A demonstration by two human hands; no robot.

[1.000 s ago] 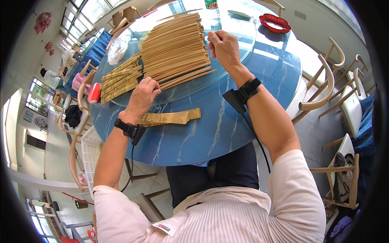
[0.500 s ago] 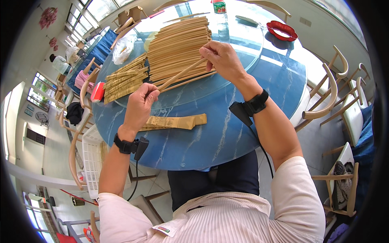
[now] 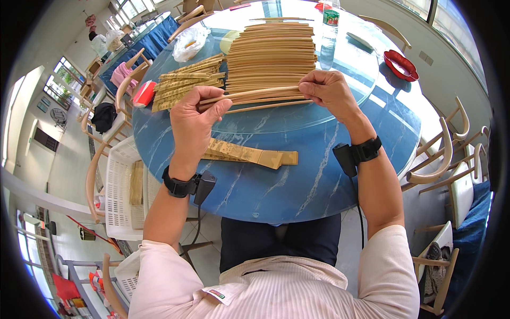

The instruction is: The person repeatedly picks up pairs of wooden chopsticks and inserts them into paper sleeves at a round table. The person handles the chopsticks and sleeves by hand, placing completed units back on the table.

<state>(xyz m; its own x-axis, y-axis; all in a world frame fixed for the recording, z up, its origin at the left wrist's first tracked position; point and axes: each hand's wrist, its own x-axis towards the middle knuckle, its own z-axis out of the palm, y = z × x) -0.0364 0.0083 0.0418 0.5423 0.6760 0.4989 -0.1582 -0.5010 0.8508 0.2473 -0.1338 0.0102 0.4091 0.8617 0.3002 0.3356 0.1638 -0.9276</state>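
Observation:
A long, thin wooden stick [image 3: 265, 92] stretches level between my two hands above the table. My left hand [image 3: 192, 119] has its thumb and fingers closed about the stick's left end; the exact contact is partly hidden. At the other end, my right hand [image 3: 334, 94] pinches the stick between thumb and fingertips. Just beyond lies a wide pile of similar sticks [image 3: 272, 53]. Left of it is a heap of flat, patterned yellowish-tan strips [image 3: 188, 80]. More flat tan strips [image 3: 255, 155] lie overlapping on the table nearer to me.
The blue marbled round table [image 3: 297, 199] carries a glass turntable. On it stand a clear bottle [image 3: 329, 34] and a plastic bag [image 3: 191, 43]. A red dish [image 3: 401, 66] is at right, a red packet [image 3: 144, 94] at left. A white basket [image 3: 125, 186] and chairs surround the table.
The stick has gone from a slant to nearly level. My right hand has come lower relative to the pile, and my left hand has risen beside it. The whole view has shifted slightly.

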